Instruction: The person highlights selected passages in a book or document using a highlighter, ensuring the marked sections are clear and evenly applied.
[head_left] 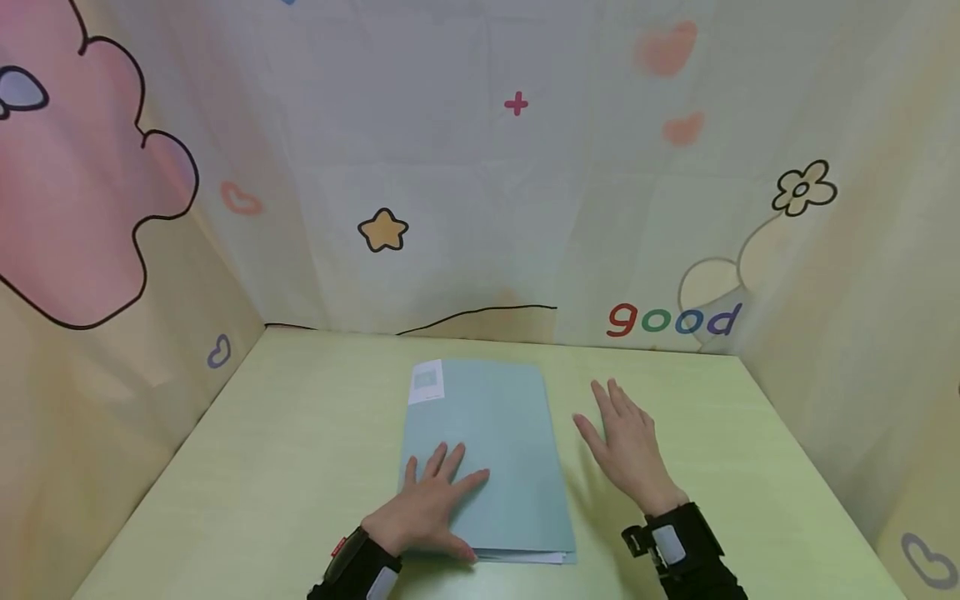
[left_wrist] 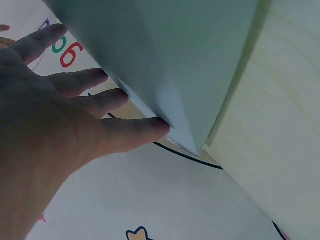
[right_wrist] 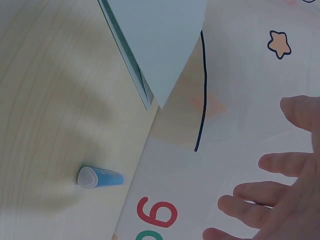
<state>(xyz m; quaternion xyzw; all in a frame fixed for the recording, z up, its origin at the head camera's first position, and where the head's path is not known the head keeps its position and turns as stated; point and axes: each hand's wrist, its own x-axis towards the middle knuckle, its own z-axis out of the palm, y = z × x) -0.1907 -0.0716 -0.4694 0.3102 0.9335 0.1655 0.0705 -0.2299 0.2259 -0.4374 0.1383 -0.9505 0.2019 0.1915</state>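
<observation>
1. Printed curtain [head_left: 450,125] hangs behind and at both sides of the pale table [head_left: 300,442], with the word "good" [head_left: 675,319] low on the back; I suppose it is there to give my cameras a plain, enclosed work area.
2. Near the middle of the table, toward the wearer, lies the light-blue folder [head_left: 517,450], flat and lengthwise, which I judge puts it within easy reach of both hands. Its white label [head_left: 426,382] sits at the far left corner.
3. Across the folder's near left part I see the left hand [head_left: 424,508], fingers spread and apart, clamped on nothing. Its thumb lies by the near edge. Such a wide spread would steady the cover without creasing it, I think.
4. White paper [head_left: 525,557] shows at that near edge, so the folder seems to hold sheets; the layers sit slightly parted, probably because of them.
5. Off the folder's right side I have the right hand [head_left: 628,454], fingers straight, gripping nothing, leaving that half of the cover uncovered.
6. From the right wrist I also spot a small blue cylinder [right_wrist: 102,177] with a whitish end, on the table well apart from the folder; I cannot tell why it is placed there.
</observation>
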